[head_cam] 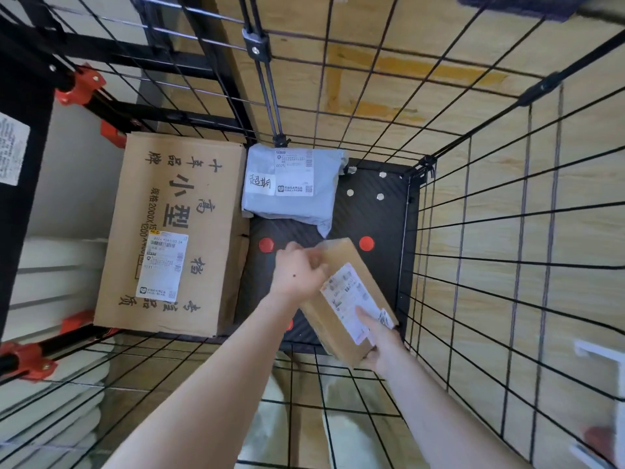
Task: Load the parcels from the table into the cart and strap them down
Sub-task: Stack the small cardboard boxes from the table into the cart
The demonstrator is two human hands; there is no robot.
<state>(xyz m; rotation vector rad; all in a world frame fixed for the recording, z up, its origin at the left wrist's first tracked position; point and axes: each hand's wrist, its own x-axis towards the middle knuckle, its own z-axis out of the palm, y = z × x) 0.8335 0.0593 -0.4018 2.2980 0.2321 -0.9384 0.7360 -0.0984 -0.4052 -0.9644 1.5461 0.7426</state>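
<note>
I have the small brown parcel (341, 299) between both hands, tilted, label up, inside the wire walls of the cart (507, 231). It hangs above the black cart floor (372, 211); I cannot tell how far above. My left hand (299, 269) grips the far end, fingers curled over its top edge. My right hand (382, 343) holds the near end from below, thumb pressed flat on the white label. Both hands are closed on the parcel and neither holds anything else.

Just beyond the left hand lies a grey mailer bag (291, 184) against the far wall. Left of the grip, a large printed carton (176, 231) takes up that whole side of the floor. Directly under and to the right of the grip the floor is bare, marked with red dots.

I judge this to be the loading step, with this parcel about to be set down and strapping not yet begun. The next move calls for levelling the parcel and lowering it into that bare patch, near the mailer and beside the carton, then loosening both hands together. The near corner sits close to the wire on the right, so I would watch it.
</note>
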